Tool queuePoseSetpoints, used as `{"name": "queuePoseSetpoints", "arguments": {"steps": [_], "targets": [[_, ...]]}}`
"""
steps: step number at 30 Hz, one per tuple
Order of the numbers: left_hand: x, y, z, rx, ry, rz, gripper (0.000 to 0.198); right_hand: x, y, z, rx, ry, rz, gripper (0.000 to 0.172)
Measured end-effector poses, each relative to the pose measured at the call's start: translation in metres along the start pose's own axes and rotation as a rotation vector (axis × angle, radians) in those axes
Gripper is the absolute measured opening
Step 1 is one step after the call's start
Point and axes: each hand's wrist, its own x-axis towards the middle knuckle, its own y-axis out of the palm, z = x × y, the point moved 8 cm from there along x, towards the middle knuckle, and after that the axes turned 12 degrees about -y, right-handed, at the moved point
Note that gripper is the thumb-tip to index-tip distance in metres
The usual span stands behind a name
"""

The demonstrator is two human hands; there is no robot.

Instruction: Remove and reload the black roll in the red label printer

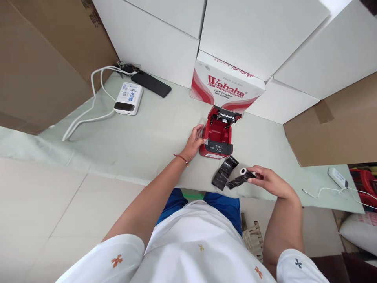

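A cardboard box (53, 51) closes the table's (165, 125) left end. With the red printer (219, 150) as the clock's centre, a white device (129, 98) with its white cable (67, 135) and a dark flat slab (151, 84) (phone-like) lie at ten; open cloth stretches at nine. The left hand (194, 142) touches the printer's left side, thumb on the front corner, the other fingers apart from it. The printer's lid stands raised, and a Wahaha carton (226, 85) blocks the room close behind at twelve. The near edge runs past six; a black strip (220, 179) trails there in folds to the black roll (246, 173) at five, clamped in the fingers of the right hand (266, 181). Bare cloth continues at three until another cardboard box (338, 122); a white adapter (337, 177) sits at four.
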Motion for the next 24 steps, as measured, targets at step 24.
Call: {"name": "queuePoseSetpoints", "arguments": {"steps": [24], "targets": [[0.001, 0.001, 0.001, 0.003, 0.005, 0.017, 0.083, 0.202, 0.010, 0.092, -0.795, 0.116, -0.035, 0.044]]}}
